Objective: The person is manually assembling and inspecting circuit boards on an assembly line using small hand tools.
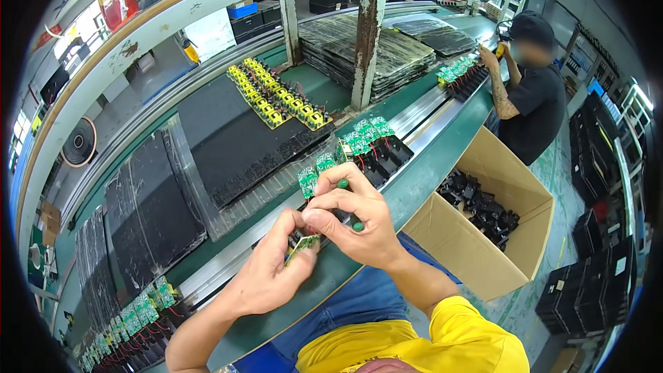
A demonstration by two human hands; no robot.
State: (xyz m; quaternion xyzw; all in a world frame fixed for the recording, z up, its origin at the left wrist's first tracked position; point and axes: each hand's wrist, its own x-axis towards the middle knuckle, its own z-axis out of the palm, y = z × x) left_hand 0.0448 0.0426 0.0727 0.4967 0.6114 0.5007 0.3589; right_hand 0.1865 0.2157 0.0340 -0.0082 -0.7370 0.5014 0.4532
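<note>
Close to my body, my left hand (274, 262) is closed around a small circuit board (302, 244), pinching it by the edges. My right hand (356, 221) is curled around a tool with two green handle ends (343, 184), which poke out past the fingers; its working end is hidden. Both hands' fingertips meet over the board. Just beyond them, green circuit boards (307, 181) stand on the metal rail. A further group of green boards (366, 135) rests on black housings (385, 159) with red wires.
Yellow-and-black components (273, 97) lie in rows on a black sheet (242, 138) across the bench. More wired boards (141, 311) line the rail at lower left. A cardboard box (483, 214) of black parts stands to the right. A person (528, 90) works farther along; a rusty post (366, 41) rises ahead.
</note>
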